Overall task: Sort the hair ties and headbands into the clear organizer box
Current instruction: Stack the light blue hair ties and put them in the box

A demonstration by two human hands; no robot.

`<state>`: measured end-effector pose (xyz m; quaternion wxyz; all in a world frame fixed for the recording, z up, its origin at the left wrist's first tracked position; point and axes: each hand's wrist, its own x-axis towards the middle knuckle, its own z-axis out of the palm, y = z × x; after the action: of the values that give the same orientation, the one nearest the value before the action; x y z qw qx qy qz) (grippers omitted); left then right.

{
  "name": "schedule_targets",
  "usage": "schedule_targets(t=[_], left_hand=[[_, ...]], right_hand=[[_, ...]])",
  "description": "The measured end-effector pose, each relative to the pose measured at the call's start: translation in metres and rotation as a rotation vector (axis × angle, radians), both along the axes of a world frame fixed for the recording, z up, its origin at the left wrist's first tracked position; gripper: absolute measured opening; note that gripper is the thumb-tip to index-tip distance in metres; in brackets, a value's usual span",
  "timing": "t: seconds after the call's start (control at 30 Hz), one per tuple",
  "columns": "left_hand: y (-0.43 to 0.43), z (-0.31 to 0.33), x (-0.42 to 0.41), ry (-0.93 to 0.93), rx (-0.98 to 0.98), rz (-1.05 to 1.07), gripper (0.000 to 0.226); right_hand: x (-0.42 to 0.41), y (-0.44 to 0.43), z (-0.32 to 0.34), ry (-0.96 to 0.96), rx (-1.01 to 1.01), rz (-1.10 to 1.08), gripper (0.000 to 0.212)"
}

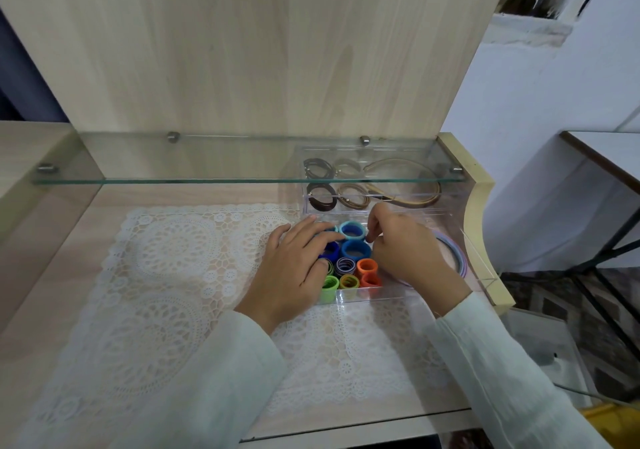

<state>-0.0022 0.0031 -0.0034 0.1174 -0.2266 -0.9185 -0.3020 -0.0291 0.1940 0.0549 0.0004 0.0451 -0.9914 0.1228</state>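
Note:
The clear organizer box (360,296) stands at the right of the desk. Its front compartments hold rolled hair ties: light blue (351,231), blue (355,250), striped (345,265), orange (367,267), yellow (348,281) and green (329,285). Pastel headbands (454,254) curve along its right side. Behind them lie dark brown ties (322,198), beige ties (353,196) and a brown headband (417,190). My left hand (296,263) rests on the ties at the box's left, fingers fairly straight. My right hand (403,246) has curled fingertips pinching the right rim of the light blue tie.
A white lace mat (173,292) covers the wooden desk. A glass shelf (207,162) juts out above the back of the box. The desk's raised curved side (479,213) stands just right of the box. A dark-legged table (606,157) is at the far right.

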Motion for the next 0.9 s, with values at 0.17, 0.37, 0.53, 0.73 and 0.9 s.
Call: schedule_targets(t=[0.17,0.37,0.53,0.73,0.9], left_hand=[[-0.0001,-0.0001,-0.0004,-0.023,-0.035,-0.033,0.059],[-0.0004,0.0007,-0.0006,-0.043,-0.028,-0.056,0.059],[0.0004,0.0013,0.0004,-0.054,-0.007,-0.052,0.060],[0.0000,0.0017,0.0011,-0.008,0.048,-0.036,0.056],[0.0004,0.0030,0.0025,0.055,0.087,0.001,0.051]], right_hand=[[-0.0014,-0.0025,-0.0001,0.005,-0.019,0.007,0.024],[0.0010,0.0007,-0.0004,0.020,0.025,0.012,0.032],[0.0029,-0.0029,-0.0010,0.017,0.022,0.042,0.038],[0.0038,-0.0022,0.0016,0.013,0.003,0.029,0.040],[0.0047,-0.0059,0.0003,0.033,0.038,0.049,0.039]])
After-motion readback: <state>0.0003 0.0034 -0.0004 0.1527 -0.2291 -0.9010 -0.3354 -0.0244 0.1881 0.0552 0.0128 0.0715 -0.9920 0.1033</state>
